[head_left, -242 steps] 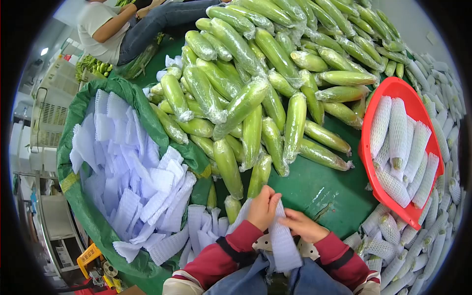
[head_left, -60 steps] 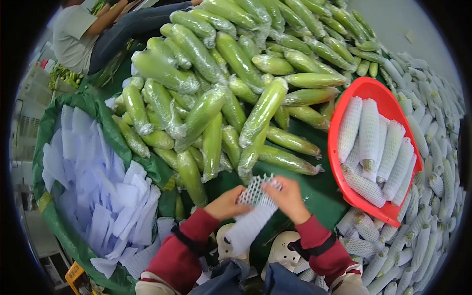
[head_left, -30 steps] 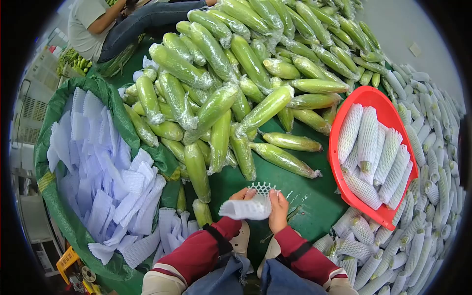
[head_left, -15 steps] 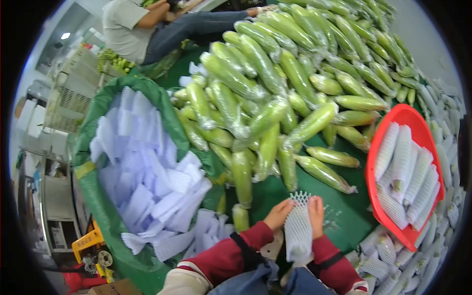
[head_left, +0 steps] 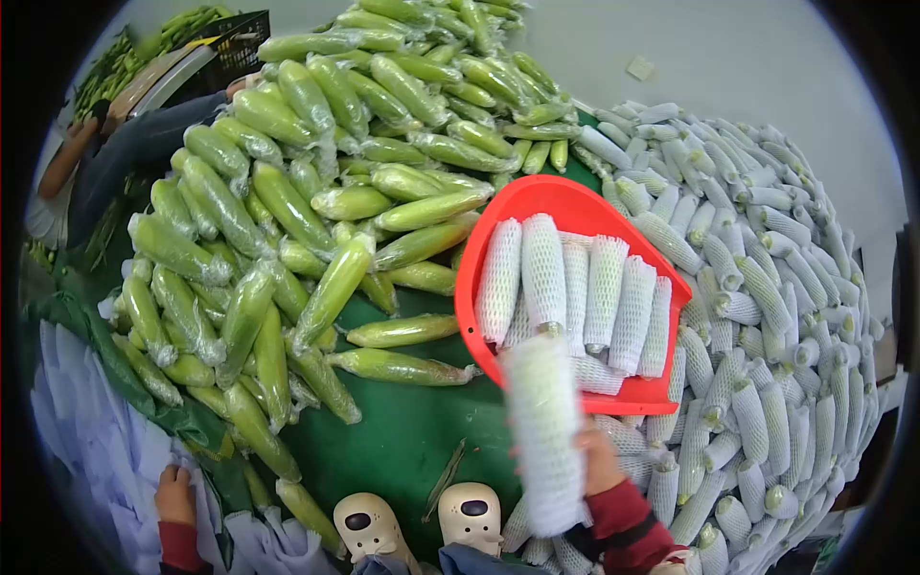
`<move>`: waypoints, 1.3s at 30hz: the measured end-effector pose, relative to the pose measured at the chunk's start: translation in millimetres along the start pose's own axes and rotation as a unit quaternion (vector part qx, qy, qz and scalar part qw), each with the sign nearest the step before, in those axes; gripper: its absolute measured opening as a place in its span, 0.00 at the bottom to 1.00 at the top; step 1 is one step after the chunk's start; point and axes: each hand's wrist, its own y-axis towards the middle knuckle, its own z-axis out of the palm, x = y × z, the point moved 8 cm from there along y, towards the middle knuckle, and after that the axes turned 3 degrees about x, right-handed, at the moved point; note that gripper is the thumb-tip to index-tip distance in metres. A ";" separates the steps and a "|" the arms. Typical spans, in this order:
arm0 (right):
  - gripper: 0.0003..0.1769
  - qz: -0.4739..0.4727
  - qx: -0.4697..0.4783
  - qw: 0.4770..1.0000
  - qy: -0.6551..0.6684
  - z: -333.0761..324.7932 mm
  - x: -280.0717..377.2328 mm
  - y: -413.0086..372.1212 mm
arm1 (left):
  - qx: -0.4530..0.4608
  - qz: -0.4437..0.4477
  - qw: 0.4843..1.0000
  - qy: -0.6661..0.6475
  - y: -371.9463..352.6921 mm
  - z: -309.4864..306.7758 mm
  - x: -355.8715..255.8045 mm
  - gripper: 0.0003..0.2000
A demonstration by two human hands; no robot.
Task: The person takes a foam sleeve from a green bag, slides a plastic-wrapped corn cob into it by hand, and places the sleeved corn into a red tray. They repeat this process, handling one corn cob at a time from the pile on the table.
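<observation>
My right hand (head_left: 599, 462) is closed around an ear of corn in a white foam net sleeve (head_left: 548, 436), blurred by motion. The ear stands nearly upright at the near edge of a red basin (head_left: 472, 287), its top overlapping the rim in view. Several sleeved ears (head_left: 606, 292) lie side by side in the basin. At the lower left, my left hand (head_left: 174, 496) is on a heap of white foam net sleeves (head_left: 96, 431), fingers bunched and seemingly pinching one. Left of the basin, green ears of corn in clear film (head_left: 278, 206) are piled up.
Sleeved ears (head_left: 747, 383) form a large heap along the right. My light clogs (head_left: 470, 513) rest on the green floor sheet (head_left: 393, 450). At the upper left are another person's leg (head_left: 153, 139) and a black crate (head_left: 240, 43). A pale wall (head_left: 709, 57) stands behind.
My view has swung right. Both hands held a sleeve together at my lap; now my right hand carries the sleeved ear toward the basin, and my left has moved to the sleeve heap.
</observation>
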 end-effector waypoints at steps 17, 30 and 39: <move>0.27 -0.296 -0.188 0.562 -0.749 1.4 162.1 16.8 | -0.106 0.095 0.823 -0.549 31.8 -142.1 -211.0 0.10; 0.12 0.093 0.121 0.946 -0.285 25.6 -212.4 93.8 | 0.024 0.056 0.786 -0.615 23.6 -14.5 -288.5 0.07; 0.14 0.235 0.062 0.968 -0.057 18.6 -202.4 116.7 | 0.434 0.048 0.397 -0.807 -9.5 60.4 -307.0 0.20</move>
